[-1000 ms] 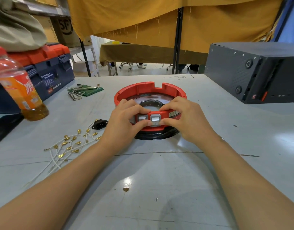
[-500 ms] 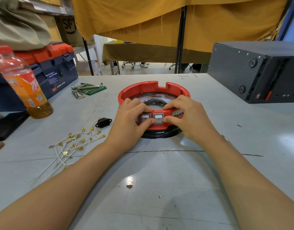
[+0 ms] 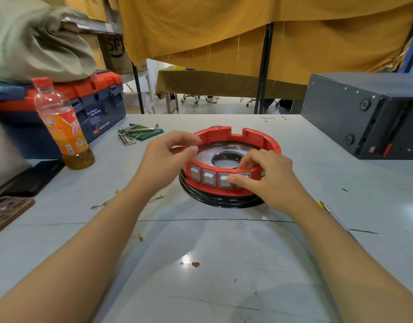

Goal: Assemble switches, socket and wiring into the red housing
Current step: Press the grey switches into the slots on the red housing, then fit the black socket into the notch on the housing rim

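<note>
- The red housing (image 3: 231, 159), a ring on a black base, sits mid-bench (image 3: 201, 264), with a row of grey rocker switches (image 3: 209, 177) set in its near wall.
- The right hand (image 3: 266, 176) reaches in from the near right; its thumb presses a switch face while curled fingers hook over the housing's near rim.
- The left hand (image 3: 163, 162) is at the housing's left rim, fingers curled, thumb and forefinger nearly meeting; whether they pinch the rim cannot be told.
- Left of the housing lie hex keys (image 3: 131, 135) and an orange drink bottle (image 3: 63, 127), before a blue toolbox (image 3: 93, 106).
- Brass-tipped wires (image 3: 105, 202) show beside the left forearm.
- Right of the housing stands a dark grey box (image 3: 364, 113).
</note>
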{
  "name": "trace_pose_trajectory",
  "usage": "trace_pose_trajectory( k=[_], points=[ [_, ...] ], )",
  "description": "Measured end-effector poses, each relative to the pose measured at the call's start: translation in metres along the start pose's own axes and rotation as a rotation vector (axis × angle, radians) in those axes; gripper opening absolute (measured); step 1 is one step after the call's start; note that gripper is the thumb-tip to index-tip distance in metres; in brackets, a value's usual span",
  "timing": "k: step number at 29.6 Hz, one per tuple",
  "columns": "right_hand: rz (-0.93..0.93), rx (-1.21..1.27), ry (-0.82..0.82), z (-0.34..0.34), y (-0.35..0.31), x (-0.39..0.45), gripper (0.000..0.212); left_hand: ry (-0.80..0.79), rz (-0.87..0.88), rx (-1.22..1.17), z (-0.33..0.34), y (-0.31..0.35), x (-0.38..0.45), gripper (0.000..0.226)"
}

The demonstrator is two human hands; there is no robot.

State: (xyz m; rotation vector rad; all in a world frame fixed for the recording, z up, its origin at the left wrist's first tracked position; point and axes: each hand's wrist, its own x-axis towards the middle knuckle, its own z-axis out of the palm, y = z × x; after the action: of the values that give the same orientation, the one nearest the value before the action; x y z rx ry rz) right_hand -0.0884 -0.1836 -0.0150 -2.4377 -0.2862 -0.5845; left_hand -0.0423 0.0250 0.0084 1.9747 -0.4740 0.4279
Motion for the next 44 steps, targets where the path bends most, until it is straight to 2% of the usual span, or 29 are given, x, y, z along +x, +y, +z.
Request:
trace_pose_trajectory(
  k=[5, 7, 9, 12, 15, 20, 22, 25, 27, 31, 34, 39, 44],
  points=[
    [0.048, 0.007, -0.023, 0.000, 0.000, 0.001, 0.028, -0.013, -0.203, 0.204, -0.040, -0.028, 0.011, 0.017],
    [0.046, -0.029, -0.078, 0.000, -0.001, 0.001, 0.028, -0.079, -0.295, 0.305, -0.048, -0.041, 0.008, 0.018],
    [0.041, -0.053, -0.102, -0.002, -0.002, 0.002, 0.041, -0.182, -0.350, 0.440, -0.049, -0.052, 0.005, 0.022],
    [0.041, -0.023, -0.053, -0.003, -0.005, 0.001, 0.051, -0.265, -0.368, 0.548, -0.041, -0.061, 0.001, 0.030],
    [0.045, 0.025, -0.030, -0.005, -0.002, 0.000, 0.057, -0.246, -0.311, 0.594, -0.032, -0.066, -0.001, 0.036],
    [-0.013, 0.054, -0.040, -0.007, -0.001, 0.000, 0.044, -0.106, -0.211, 0.515, -0.030, -0.071, -0.005, 0.029],
    [-0.032, 0.044, -0.042, -0.008, 0.000, 0.000, 0.038, -0.014, -0.208, 0.395, -0.031, -0.071, -0.005, 0.026],
    [-0.027, 0.059, -0.087, -0.012, 0.000, -0.001, 0.041, 0.068, -0.161, 0.194, -0.032, -0.065, -0.007, 0.027],
    [-0.017, 0.058, -0.127, -0.017, -0.001, -0.002, 0.043, 0.068, -0.110, 0.119, -0.031, -0.059, -0.009, 0.026],
    [-0.013, 0.026, -0.163, -0.022, -0.002, -0.004, 0.047, 0.102, -0.159, -0.162, -0.033, -0.048, -0.010, 0.022],
    [-0.003, 0.019, -0.201, -0.023, -0.007, -0.006, 0.048, 0.096, -0.129, -0.288, -0.036, -0.041, -0.011, 0.020],
    [0.004, 0.012, -0.294, -0.029, -0.010, -0.007, 0.049, 0.050, -0.032, -0.295, -0.033, -0.026, -0.016, 0.027],
    [-0.024, 0.097, -0.456, -0.034, -0.011, -0.009, 0.052, -0.052, 0.069, -0.270, -0.028, -0.010, -0.019, 0.033]
  ],
)
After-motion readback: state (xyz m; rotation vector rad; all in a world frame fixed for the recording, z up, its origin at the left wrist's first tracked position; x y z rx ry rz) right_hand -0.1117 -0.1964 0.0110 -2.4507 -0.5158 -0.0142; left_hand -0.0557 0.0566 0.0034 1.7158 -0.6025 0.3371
